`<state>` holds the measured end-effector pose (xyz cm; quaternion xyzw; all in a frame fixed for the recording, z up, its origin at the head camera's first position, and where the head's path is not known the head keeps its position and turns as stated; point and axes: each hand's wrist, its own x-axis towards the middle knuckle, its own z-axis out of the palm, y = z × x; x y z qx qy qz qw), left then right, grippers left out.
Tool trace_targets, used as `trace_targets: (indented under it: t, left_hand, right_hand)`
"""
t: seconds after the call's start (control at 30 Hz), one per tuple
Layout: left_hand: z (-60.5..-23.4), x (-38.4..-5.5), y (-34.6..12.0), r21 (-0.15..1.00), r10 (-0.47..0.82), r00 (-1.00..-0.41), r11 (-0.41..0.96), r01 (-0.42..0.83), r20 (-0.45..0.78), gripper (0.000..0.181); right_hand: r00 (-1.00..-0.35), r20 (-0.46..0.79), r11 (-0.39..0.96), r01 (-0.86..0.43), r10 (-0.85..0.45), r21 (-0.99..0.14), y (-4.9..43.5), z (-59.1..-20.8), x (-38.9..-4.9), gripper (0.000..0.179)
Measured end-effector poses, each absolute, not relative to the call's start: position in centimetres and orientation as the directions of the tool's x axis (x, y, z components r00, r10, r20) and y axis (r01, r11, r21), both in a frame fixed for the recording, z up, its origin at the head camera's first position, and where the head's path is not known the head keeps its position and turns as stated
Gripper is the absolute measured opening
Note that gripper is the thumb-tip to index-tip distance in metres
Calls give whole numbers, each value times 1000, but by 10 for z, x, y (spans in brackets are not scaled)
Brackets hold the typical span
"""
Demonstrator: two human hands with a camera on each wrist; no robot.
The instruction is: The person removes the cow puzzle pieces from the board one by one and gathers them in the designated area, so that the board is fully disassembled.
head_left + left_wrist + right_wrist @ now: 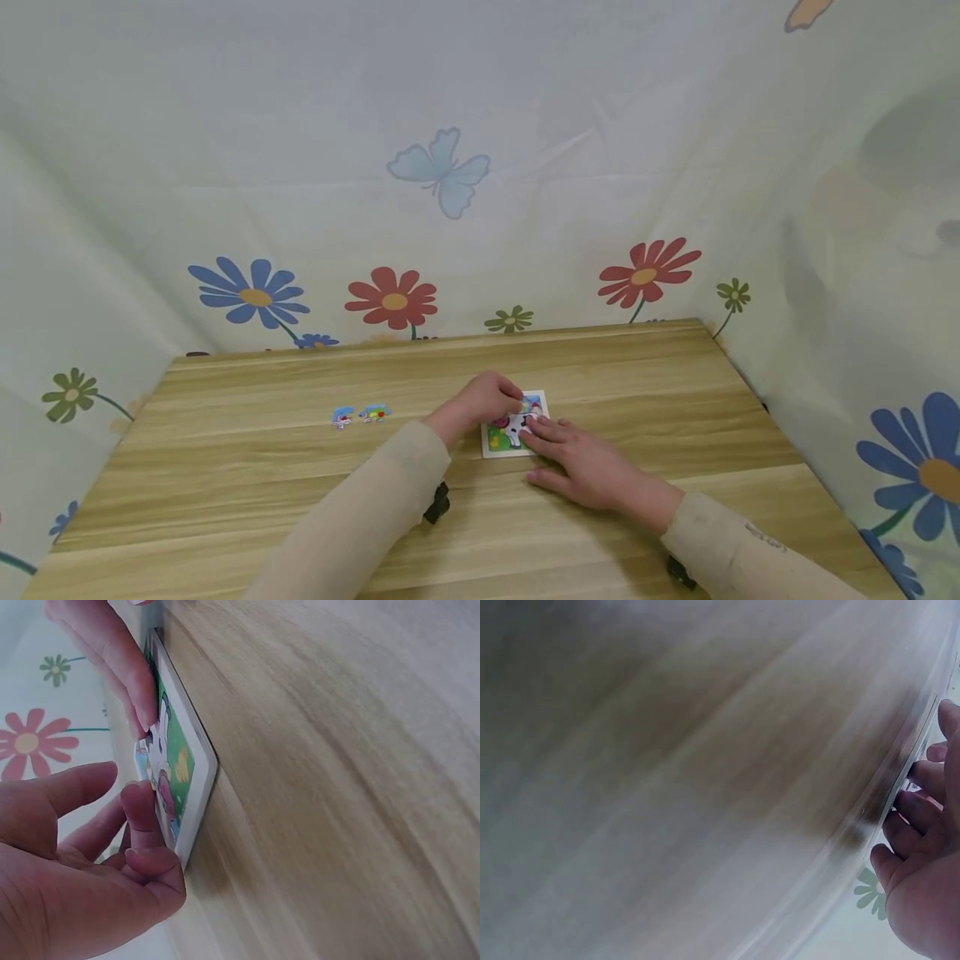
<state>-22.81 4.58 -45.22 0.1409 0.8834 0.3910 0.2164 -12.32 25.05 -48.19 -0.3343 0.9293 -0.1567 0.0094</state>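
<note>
A small jigsaw puzzle (504,442) in a white frame lies flat on the table, with a black-and-white cow on green grass. My left hand (487,397) is over its upper left part. In the left wrist view, bent fingertips of the left hand (97,847) touch the picture while the thumb stands apart from them; I make out no piece between them. My right hand (588,462) rests its extended fingers on the puzzle's right side, covering part of the cow. The right wrist view shows the right hand (922,847) only at its edge.
Two loose jigsaw pieces, a blue-and-white one (342,417) and a blue, yellow and red one (375,412), lie left of the puzzle on the wooden table (247,492). A flower-printed curtain (525,225) hangs behind and beside the table.
</note>
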Motion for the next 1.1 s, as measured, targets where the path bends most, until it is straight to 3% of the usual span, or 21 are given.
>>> trace_targets:
  t: [0.63,1.1]
  left_hand:
    - [-454,-230,46,793,373,-870,609,-32,-322,22]
    - [-451,-225,49,798,344,-895,603,-21,-283,19]
  right_hand:
    - [-784,47,739,-601,-618,-304,249,-484,-126,62]
    - [-785,53,735,-600,-618,-317,249,-483,-126,61]
